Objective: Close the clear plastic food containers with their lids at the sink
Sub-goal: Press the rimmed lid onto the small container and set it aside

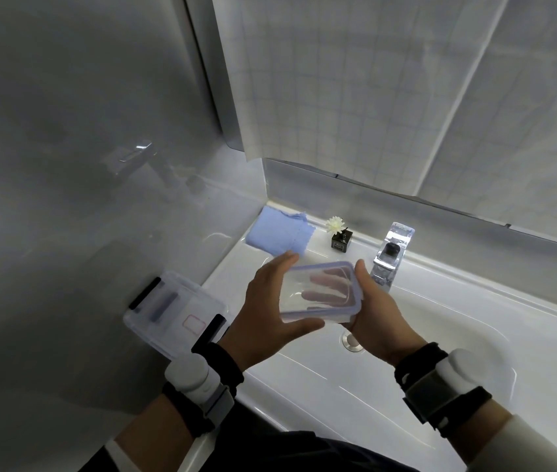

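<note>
Head view: clear container (pixel 319 294) with blue-rimmed lid held tilted over the sink (pixel 440 321), between both hands. Left hand (pixel 263 315) grip clamps its left edge, thumb at near corner. Right hand (pixel 375 318) grip cups right side, fingers underneath.

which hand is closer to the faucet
Right. The right hand grips the clear container just beside the faucet, thumb almost at its base. The left hand holds the container's opposite side, farther away.
</note>
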`<state>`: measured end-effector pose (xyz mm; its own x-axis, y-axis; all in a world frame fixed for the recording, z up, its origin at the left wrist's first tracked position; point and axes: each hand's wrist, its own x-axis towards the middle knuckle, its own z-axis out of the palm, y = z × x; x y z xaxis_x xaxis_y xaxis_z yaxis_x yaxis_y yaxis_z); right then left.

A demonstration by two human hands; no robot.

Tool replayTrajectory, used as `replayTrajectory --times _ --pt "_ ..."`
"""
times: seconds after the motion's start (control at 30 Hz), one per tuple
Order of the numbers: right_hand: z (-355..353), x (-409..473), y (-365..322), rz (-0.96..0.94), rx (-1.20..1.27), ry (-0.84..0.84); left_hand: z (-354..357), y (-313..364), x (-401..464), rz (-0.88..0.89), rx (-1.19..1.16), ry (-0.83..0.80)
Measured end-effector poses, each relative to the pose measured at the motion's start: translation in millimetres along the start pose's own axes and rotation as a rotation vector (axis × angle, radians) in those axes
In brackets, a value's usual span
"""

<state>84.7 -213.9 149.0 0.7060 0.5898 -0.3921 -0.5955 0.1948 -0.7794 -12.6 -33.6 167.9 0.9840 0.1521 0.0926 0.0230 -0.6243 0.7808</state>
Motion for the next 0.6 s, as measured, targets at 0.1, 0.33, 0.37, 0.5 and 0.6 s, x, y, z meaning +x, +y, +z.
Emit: replayTrajectory --times 0.1,0.33,0.37,0.5,0.6 --pt "0.0 -1.2 1.9 -0.055 -0.066 -0.002 1.5 0.6 -0.9 -0.145 -0.17 -0.01" --pt "6.4 -7.2 7.1 -0.024 -0.056 0.085 8.8 -1.5 -1.4 -0.209 -0.368 0.004" --pt "4.8 -6.9 9.7 -0.062 -0.111 0.079 8.4 -3.5 -1.2 -0.209 -0.366 -0.001" --pt "13.1 -1.0 12.5 -0.085 -0.066 0.063 3.7 -13.3 -3.1 -0.196 -0.353 -0.025" --pt "21.9 1.9 12.6 -0.069 -0.081 0.06 -6.8 -18.8 -4.2 -0.187 -0.323 -0.023"
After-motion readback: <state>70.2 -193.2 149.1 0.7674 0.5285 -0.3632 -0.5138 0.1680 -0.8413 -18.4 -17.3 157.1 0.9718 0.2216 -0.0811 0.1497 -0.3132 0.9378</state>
